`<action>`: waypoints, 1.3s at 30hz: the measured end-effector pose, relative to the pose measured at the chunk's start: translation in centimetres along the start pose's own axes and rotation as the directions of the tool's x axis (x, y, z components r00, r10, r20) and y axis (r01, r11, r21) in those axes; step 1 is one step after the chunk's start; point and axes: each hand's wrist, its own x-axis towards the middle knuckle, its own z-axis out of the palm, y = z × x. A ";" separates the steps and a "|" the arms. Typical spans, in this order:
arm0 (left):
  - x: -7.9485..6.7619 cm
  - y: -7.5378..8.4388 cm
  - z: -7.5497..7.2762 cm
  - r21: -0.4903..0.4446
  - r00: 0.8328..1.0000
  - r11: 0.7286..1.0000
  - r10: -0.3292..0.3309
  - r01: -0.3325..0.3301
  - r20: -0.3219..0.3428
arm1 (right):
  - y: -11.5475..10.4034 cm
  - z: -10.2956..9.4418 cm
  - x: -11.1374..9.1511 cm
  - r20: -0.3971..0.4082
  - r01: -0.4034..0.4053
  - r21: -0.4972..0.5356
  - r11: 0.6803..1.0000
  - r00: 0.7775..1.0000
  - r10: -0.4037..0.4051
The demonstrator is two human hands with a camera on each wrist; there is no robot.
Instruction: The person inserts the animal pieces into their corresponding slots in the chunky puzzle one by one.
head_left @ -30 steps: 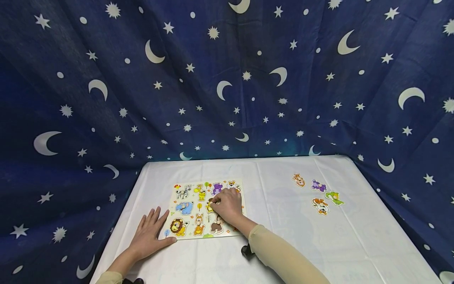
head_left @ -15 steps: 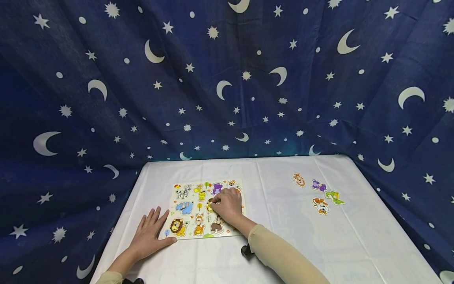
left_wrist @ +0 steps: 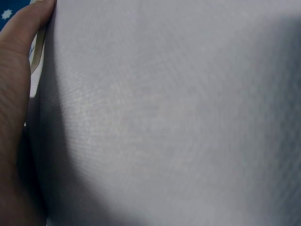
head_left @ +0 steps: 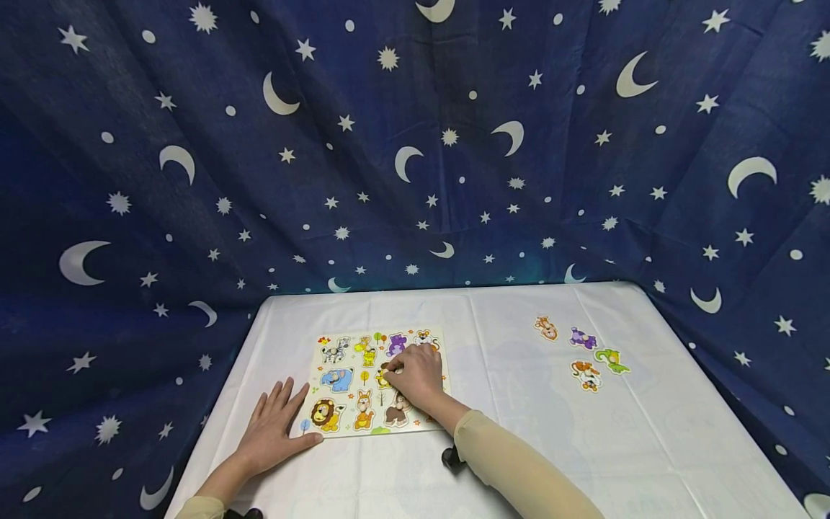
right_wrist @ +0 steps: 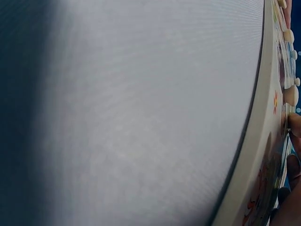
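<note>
Fingers of the right hand are curled and drawn close together, thumb and index seeming to pinch a yellow-and-brown animal piece near the middle of the puzzle board. That piece lies at the fingertips, toward the board's left from the palm, which comes in over the board's right half. Its visible part runs more from the board's near edge toward its far edge than sideways, though the hand covers too much of it for the long axis to be certain, and whether it sits flush in a recess cannot be told.

By far the nearer hand is the right. The left hand lies at the board's near left corner, fingers straight and spread, thumb against that corner and the rest flat on the white cloth of the desk, holding no piece.

Around the pinched piece, the board carries a blue elephant to its left and a brown animal on its near side. Well apart, off the board's right side, lie four loose pieces: brown, purple, green and orange-and-white.
</note>
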 end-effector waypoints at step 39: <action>0.1 0.1 0.1 0.009 1.000 1.000 -0.004 0.004 0.004 | 6.6 -8.0 -0.4 -0.058 -0.034 0.120 0.992 0.998 0.041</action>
